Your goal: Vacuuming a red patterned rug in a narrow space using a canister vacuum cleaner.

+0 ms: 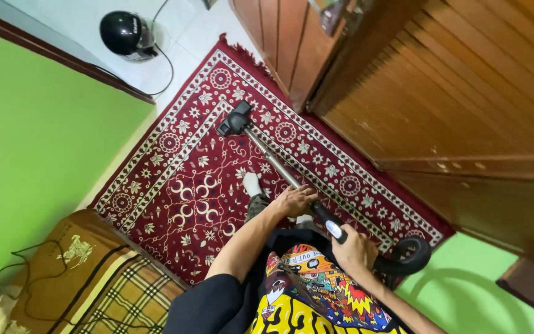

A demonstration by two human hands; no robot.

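Observation:
My left hand (294,200) grips the metal tube of a vacuum wand (271,162) partway down. My right hand (355,250) holds the black handle (332,226) at the wand's upper end, where a black hose (410,255) curls off. The black floor nozzle (235,119) rests on a dark red patterned rug (180,185), near its far end. My foot in a white sock (253,184) stands on the rug beside the tube.
A black vacuum body (126,34) sits on white tile at the top left, its cord trailing. Wooden louvred doors (452,93) stand along the right. A green wall (38,124) is left. A brown cushion and plaid mat (94,278) lie lower left.

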